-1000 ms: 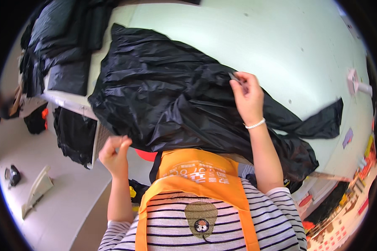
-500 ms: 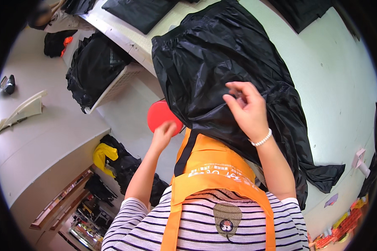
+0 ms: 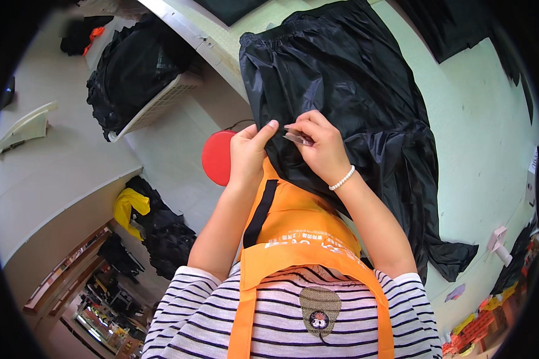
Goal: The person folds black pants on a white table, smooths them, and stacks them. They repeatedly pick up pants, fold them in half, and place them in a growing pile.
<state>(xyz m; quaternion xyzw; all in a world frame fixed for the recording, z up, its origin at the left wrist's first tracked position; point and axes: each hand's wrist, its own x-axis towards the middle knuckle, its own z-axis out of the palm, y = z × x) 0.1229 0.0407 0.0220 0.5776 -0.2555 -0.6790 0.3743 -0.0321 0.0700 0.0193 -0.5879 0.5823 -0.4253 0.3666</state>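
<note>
A pair of black, shiny trousers [image 3: 341, 78] with a gathered elastic waistband lies wrinkled over the pale table, partly hanging down in front of me. At its left edge, my left hand [image 3: 250, 152] pinches the fabric between thumb and fingers. Close beside it, my right hand [image 3: 322, 143], with a white bead bracelet at the wrist, is closed around small metal thread snips [image 3: 298, 138]. The snips' tips point toward my left thumb, just over the cloth. Whether the blades touch a thread is too small to tell.
Left of the pale table [image 3: 461, 119], a white plastic basket [image 3: 159, 105] holds a heap of black garments. A round red stool [image 3: 217, 158] stands by my left forearm. Dark and yellow cloth [image 3: 132, 206] lies lower left. More black garments [image 3: 443, 27] lie at the table's far right.
Both hands have come together at the trousers' left edge. My left hand has moved up from beside the stool and pinched the cloth; my right has moved left, the snips now showing.
</note>
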